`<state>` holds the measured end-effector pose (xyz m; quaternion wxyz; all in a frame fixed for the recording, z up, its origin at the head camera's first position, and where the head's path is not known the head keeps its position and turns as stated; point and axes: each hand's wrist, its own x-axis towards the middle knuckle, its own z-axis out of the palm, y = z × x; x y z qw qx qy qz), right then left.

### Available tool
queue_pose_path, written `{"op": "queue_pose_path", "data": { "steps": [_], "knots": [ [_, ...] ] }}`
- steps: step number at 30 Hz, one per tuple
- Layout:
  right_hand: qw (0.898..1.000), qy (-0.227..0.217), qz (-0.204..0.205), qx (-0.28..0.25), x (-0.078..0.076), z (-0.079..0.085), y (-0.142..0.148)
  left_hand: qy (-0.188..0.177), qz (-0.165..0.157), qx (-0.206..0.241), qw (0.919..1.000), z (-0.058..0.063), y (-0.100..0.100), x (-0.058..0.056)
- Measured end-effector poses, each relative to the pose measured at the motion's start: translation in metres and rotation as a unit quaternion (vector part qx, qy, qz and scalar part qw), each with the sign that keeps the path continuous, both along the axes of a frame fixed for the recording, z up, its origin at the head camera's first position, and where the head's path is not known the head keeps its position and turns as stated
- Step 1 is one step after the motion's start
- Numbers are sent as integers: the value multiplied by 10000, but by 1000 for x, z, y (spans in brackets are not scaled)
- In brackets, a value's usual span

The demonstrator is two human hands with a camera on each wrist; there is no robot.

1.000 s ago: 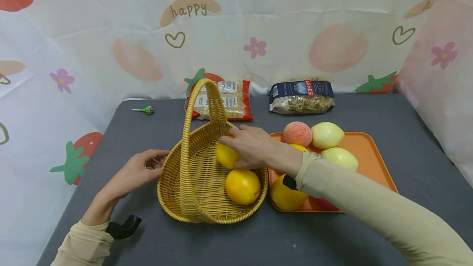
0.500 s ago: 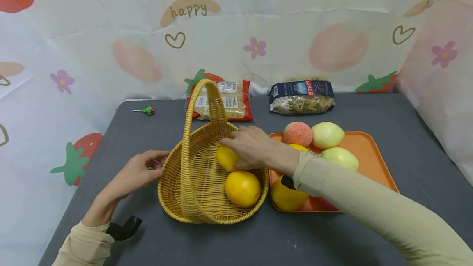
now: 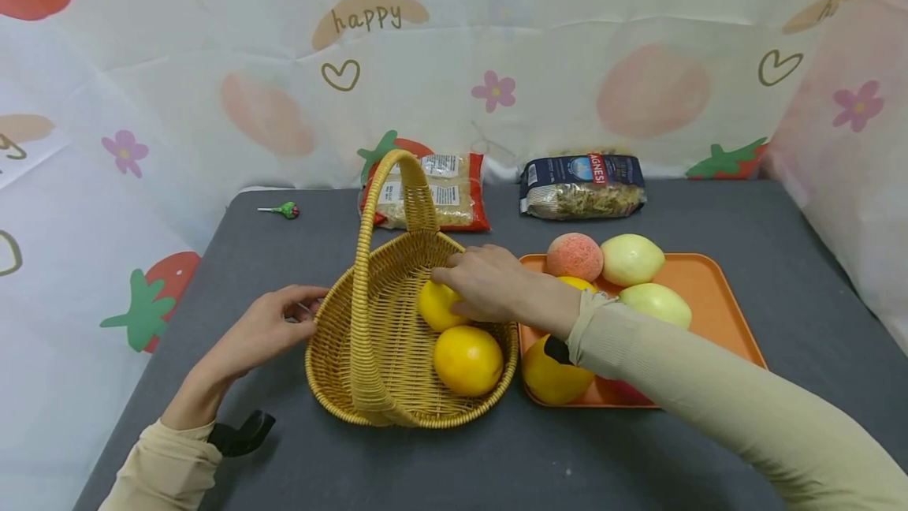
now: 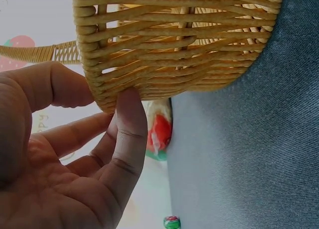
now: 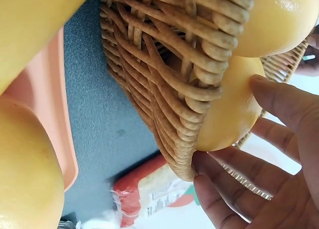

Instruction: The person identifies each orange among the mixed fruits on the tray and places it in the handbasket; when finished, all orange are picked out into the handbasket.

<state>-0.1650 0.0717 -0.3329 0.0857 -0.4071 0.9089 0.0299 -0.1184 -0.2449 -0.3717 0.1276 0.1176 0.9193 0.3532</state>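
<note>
In the head view, my left hand (image 3: 266,333) grips the left rim of a wicker basket (image 3: 329,385) with a tall arched handle. The left wrist view shows its thumb (image 4: 130,119) against the outside of the weave. My right hand (image 3: 496,282) reaches over the basket's right rim and holds a smooth yellow fruit (image 3: 436,306) inside it. In the right wrist view the thumb touches that fruit (image 5: 232,107), with the other fingers by its far side and the rim. A second yellow fruit (image 3: 468,361) lies in front of it in the basket.
Right of the basket is an orange tray (image 3: 712,298) with a pink peach-like fruit (image 3: 574,257), pale green fruits (image 3: 631,260) and yellow fruits (image 3: 556,377), partly hidden by my right arm. Behind lie a red-edged bag (image 3: 461,195), an Agnesi pasta bag (image 3: 585,188) and a lollipop (image 3: 287,210).
My right fingers have drawn back slightly to the right over the yellow fruit, so more of it shows. The left hand stays at the basket's rim, and the head view has shifted slightly.
</note>
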Motion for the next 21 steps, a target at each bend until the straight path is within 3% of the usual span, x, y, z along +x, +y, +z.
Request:
{"op": "queue_pose_path", "data": {
  "steps": [21],
  "knots": [
    [10000,75,-2,-28,0,-2,-1,-47,3,-2,10000,1,0,0]
  ]
}}
